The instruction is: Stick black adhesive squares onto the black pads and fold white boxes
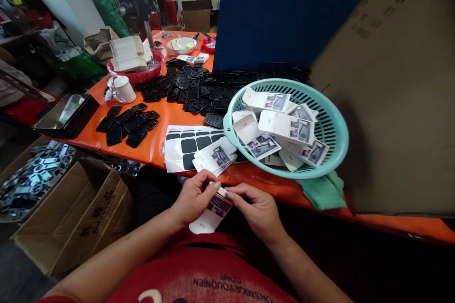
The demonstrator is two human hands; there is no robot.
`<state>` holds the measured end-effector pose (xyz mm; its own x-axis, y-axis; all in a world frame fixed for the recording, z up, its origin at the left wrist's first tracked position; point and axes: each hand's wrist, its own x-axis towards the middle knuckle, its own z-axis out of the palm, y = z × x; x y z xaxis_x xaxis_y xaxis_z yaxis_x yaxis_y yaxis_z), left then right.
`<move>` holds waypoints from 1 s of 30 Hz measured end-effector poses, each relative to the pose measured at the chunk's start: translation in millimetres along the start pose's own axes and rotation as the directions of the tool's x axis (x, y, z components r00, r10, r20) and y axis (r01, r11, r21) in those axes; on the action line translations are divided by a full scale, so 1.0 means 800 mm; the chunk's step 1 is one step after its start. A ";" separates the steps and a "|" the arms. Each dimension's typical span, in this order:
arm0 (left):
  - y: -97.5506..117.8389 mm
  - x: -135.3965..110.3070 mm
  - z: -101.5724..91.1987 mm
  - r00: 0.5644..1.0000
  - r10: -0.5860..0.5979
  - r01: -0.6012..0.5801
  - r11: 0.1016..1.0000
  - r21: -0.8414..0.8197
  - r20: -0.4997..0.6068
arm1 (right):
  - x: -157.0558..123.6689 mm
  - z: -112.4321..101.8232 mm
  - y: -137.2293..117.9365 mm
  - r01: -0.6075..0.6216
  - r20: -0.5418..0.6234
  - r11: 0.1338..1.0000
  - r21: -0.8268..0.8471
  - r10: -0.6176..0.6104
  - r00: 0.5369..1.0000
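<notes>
Over my lap, my left hand (pixel 197 194) and my right hand (pixel 258 208) both pinch one end of a small white printed box (pixel 212 215). The box tilts, and its rounded flap points toward me. Just beyond my fingers, more flat white boxes (pixel 215 157) lie on a sheet of black stickers (pixel 190 144) at the table's near edge. To the right stands a light green plastic basket (pixel 336 151) heaped with similar white boxes (pixel 286 125). Whether anything is inside the held box is hidden.
Many black plates (pixel 195 87) cover the orange table (pixel 154 144), with a smaller pile (pixel 130 125) at left. A white lidded cup (pixel 122 89) and a red basket (pixel 145 73) stand behind. Cardboard cartons (pixel 81 218) sit low at left; a large cardboard sheet (pixel 398 104) rises at right.
</notes>
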<state>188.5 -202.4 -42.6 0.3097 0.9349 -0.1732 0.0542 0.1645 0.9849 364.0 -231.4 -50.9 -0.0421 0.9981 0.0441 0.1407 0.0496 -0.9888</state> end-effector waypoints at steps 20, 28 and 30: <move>0.010 0.035 -0.040 0.846 0.503 -0.306 0.729 0.612 -0.175 | 0.047 -0.078 -0.049 0.300 -0.380 0.881 -0.366 -0.436 0.816; 0.017 0.099 -0.039 0.965 0.251 -0.140 0.267 0.953 0.071 | 0.104 -0.142 -0.062 0.212 -0.348 0.563 -0.799 -0.720 0.601; 0.018 0.100 -0.038 0.969 0.238 -0.115 0.216 0.970 0.061 | 0.085 -0.116 -0.062 0.315 -0.220 0.463 -0.828 -0.786 0.578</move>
<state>185.2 -115.9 -42.5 0.3715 0.9260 0.0666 0.8966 -0.3764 0.2333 446.2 -162.7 14.5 0.0824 0.5457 0.8339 0.8712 0.3670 -0.3262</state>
